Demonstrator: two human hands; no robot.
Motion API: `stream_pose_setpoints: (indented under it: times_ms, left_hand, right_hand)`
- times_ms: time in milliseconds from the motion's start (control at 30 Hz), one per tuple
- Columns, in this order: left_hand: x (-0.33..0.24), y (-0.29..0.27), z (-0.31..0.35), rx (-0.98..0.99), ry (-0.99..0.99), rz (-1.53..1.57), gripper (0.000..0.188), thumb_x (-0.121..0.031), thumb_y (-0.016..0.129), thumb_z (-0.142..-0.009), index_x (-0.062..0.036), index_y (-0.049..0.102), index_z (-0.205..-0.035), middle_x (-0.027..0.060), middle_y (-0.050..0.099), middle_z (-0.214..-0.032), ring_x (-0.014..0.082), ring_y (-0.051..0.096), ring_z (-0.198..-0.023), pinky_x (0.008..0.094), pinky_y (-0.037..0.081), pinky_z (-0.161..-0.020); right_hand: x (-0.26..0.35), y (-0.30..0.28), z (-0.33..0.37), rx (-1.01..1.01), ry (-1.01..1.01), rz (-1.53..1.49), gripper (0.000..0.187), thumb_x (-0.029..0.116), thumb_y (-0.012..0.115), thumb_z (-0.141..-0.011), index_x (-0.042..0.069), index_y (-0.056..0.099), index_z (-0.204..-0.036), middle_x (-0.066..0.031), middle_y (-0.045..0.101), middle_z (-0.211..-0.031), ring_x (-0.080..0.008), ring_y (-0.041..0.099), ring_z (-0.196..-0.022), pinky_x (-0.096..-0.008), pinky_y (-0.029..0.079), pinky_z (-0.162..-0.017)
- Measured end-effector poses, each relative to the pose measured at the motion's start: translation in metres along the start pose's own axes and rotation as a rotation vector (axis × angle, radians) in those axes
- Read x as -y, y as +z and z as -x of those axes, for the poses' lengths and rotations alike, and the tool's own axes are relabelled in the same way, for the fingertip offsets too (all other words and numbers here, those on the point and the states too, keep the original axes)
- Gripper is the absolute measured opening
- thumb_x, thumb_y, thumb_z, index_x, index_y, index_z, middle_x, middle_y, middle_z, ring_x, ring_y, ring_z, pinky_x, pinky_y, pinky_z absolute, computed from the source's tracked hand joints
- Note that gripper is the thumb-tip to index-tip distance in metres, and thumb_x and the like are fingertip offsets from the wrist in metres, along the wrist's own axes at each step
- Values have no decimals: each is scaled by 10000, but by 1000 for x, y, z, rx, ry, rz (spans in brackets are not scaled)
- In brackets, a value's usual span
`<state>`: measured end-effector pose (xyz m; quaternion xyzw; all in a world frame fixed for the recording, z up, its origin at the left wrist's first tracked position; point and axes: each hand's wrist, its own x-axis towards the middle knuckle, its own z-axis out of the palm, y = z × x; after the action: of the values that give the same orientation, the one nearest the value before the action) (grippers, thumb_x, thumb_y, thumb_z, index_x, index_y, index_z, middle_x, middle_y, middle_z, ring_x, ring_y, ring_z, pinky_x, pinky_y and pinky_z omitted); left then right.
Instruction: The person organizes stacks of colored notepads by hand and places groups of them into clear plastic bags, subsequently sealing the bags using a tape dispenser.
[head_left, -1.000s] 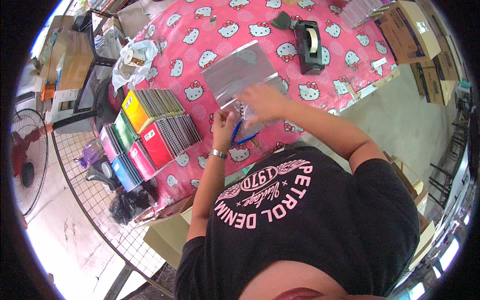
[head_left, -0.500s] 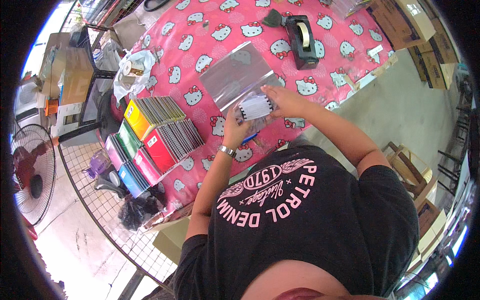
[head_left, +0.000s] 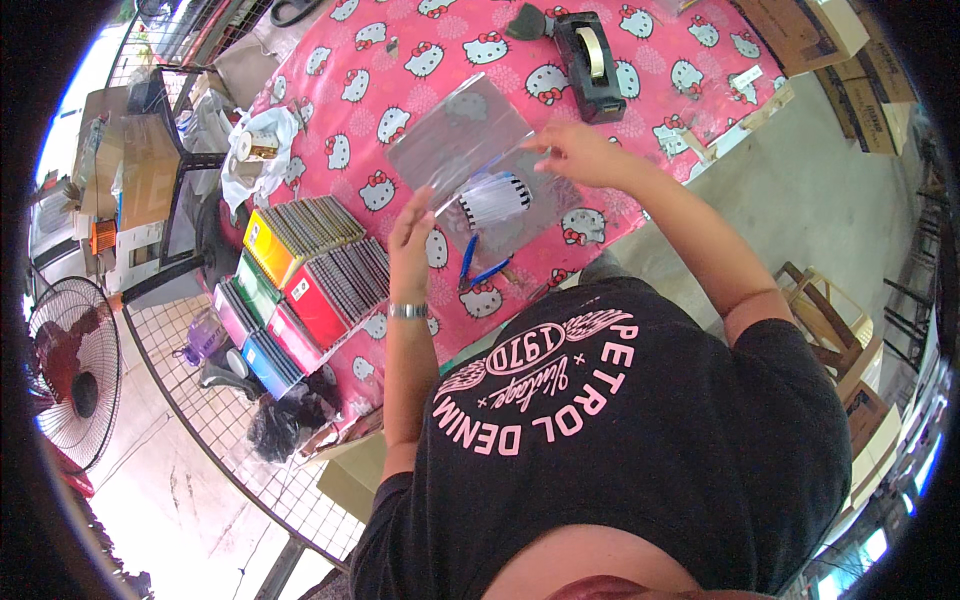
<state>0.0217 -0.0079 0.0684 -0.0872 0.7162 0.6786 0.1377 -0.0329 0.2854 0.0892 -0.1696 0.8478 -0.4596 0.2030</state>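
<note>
A stack of white pages with black binding [head_left: 497,200] lies on the table within clear plastic. One part of the clear plastic sheet [head_left: 455,135] spreads flat beyond the pages. My left hand [head_left: 410,235] is at the plastic's left edge, fingers stretched out and nothing visibly gripped. At the opposite edge, my right hand [head_left: 578,155] has its fingers apart, the index finger close to the plastic; whether it touches is hard to see. A tool with blue handles [head_left: 485,270] rests just nearer to me than the pages.
Coloured spiral notebooks [head_left: 315,265] are stacked at the left. A black tape dispenser [head_left: 590,68] stands at the far right on the pink patterned tablecloth [head_left: 395,75]. A white plastic bag [head_left: 262,160] holds a roll. Beyond the table are a fan [head_left: 75,375] and cardboard boxes [head_left: 800,35].
Both hands have moved apart and let go of the bound pages, which now lie on the table. The blue-handled tool shows more fully.
</note>
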Motion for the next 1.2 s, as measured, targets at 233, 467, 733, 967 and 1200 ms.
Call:
stream_pose_setpoints:
  times_ms: [233,467,733,967,1200]
  left_hand:
    - [39,10,-37,409,-360,450,395,-67,544,-826,10,529,-1213,84,574,-1171,177,531,-1067,316,403,-936]
    - [36,28,-48,80,349,-567,229,-72,667,-753,-52,669,-981,37,609,-912,195,563,-743,303,456,-701]
    - [-6,35,-11,201,411,-721,338,-20,628,-729,-43,628,-1066,81,590,-980,268,565,-903,344,468,-778]
    - [6,17,-6,350,691,-862,403,7,662,-676,-48,621,-1073,110,565,-1087,277,551,-1001,345,455,-853]
    - [35,23,-17,45,445,-657,178,-27,741,-625,-54,688,-793,68,535,-1009,215,539,-889,325,461,-790]
  right_hand:
    - [-47,57,-30,64,-197,-121,423,298,691,-778,124,614,-1157,-104,552,-1066,-232,602,-834,-343,481,-749]
    - [-27,72,-33,-139,-159,-78,194,157,693,-746,66,644,-910,-50,539,-811,-177,545,-749,-305,444,-663]
    - [-20,74,-15,-161,-292,-36,190,136,647,-704,65,633,-879,-96,583,-879,-281,585,-803,-388,471,-689]
    - [-1,60,11,-54,-661,388,362,178,673,-707,27,579,-1022,-74,560,-1001,-287,512,-1012,-395,425,-877]
    - [2,100,5,-357,-142,351,172,246,634,-734,100,658,-822,-70,509,-915,-266,481,-944,-429,355,-817]
